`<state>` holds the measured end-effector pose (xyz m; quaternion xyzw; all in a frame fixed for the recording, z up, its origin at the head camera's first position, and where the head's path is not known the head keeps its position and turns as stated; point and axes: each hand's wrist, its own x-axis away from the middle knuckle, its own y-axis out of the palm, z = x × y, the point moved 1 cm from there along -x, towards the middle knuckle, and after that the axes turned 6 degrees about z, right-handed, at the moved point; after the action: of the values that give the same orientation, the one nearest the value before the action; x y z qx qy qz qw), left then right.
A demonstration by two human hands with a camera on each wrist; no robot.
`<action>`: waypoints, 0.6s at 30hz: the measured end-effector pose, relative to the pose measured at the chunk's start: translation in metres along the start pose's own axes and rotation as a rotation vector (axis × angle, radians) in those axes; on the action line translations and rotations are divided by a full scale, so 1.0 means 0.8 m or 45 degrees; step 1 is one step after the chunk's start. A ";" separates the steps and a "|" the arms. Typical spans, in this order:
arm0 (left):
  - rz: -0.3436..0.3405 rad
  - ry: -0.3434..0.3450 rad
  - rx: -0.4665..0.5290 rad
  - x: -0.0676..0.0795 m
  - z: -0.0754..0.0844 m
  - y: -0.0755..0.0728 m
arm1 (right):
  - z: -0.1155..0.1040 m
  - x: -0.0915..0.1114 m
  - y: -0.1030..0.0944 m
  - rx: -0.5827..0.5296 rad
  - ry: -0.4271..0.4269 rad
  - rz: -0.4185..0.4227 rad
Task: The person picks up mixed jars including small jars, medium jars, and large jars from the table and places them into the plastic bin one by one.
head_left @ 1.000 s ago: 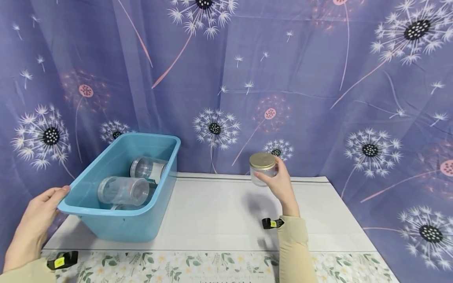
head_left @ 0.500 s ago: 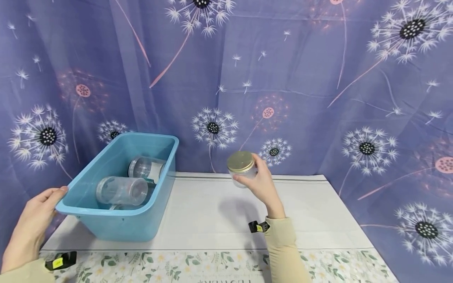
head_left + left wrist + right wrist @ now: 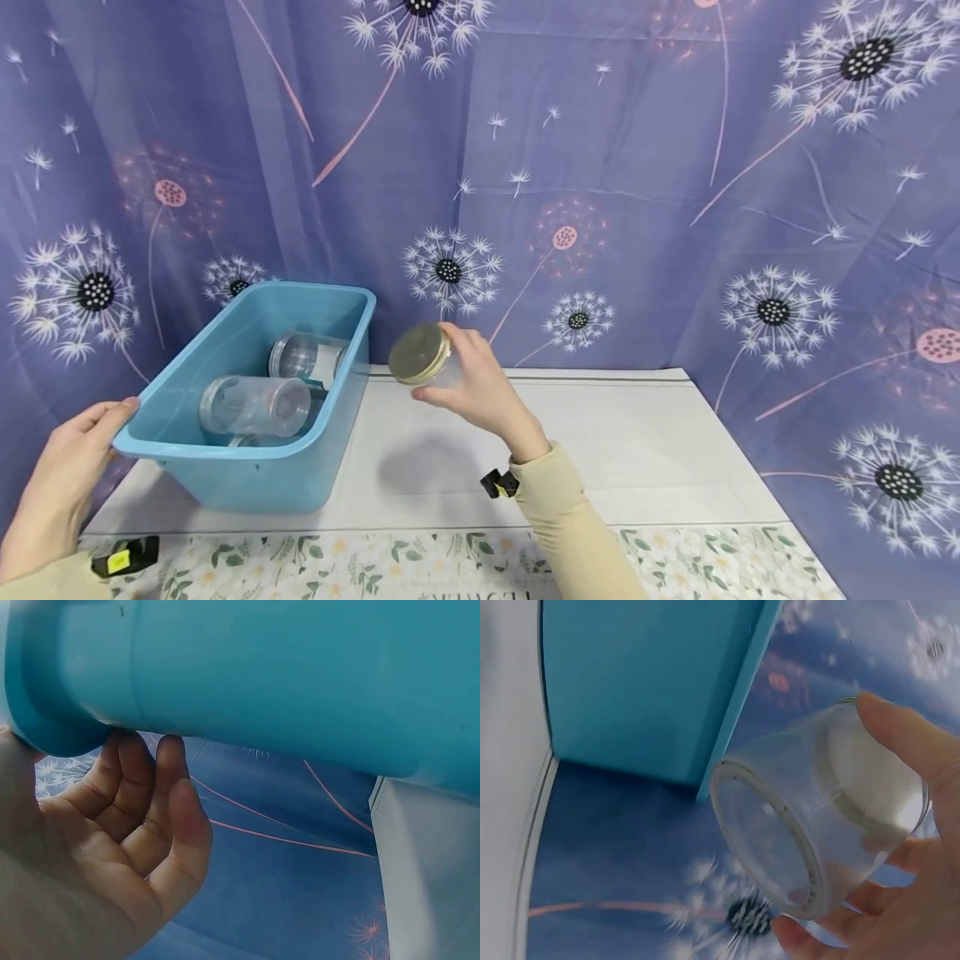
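My right hand (image 3: 474,382) grips a clear jar with a gold lid (image 3: 420,353), tilted in the air above the table to the right of the blue tub. In the right wrist view the jar's clear base (image 3: 769,840) faces the camera, with thumb and fingers around its side. The blue tub (image 3: 247,479) stands at the left of the table. My left hand (image 3: 71,467) holds its near left corner, thumb on top of the rim; the left wrist view shows the fingers (image 3: 171,761) curled under it. Inside lie clear jars on their sides, one in front (image 3: 255,406) and one behind (image 3: 300,357).
The white table (image 3: 600,450) has a floral cloth strip (image 3: 300,567) along its front edge. A purple dandelion curtain (image 3: 637,208) hangs behind the table and along both sides. Another object is partly hidden beneath the jars in the tub.
My right hand has carried the gold-lidded jar left toward the tub and tipped it, so its lid now leans left. The left hand keeps its hold on the tub's rim.
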<state>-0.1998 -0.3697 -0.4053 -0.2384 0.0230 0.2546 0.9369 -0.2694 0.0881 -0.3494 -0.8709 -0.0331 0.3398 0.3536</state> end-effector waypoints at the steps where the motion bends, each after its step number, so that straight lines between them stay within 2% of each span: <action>1: -0.001 0.001 0.001 0.000 -0.002 0.000 | -0.009 -0.002 0.002 0.021 -0.021 -0.026; 7: -0.001 0.011 0.033 0.000 -0.005 -0.003 | -0.058 -0.019 0.012 0.142 -0.131 -0.106; 13: 0.017 0.008 0.035 0.000 0.000 -0.001 | -0.100 -0.030 0.031 0.348 -0.255 -0.165; 18: 0.014 0.018 0.045 0.000 0.001 -0.001 | -0.131 -0.038 0.047 0.430 -0.333 -0.239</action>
<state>-0.1995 -0.3698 -0.4042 -0.2236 0.0354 0.2575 0.9394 -0.2351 -0.0109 -0.3018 -0.7411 -0.1019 0.4161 0.5170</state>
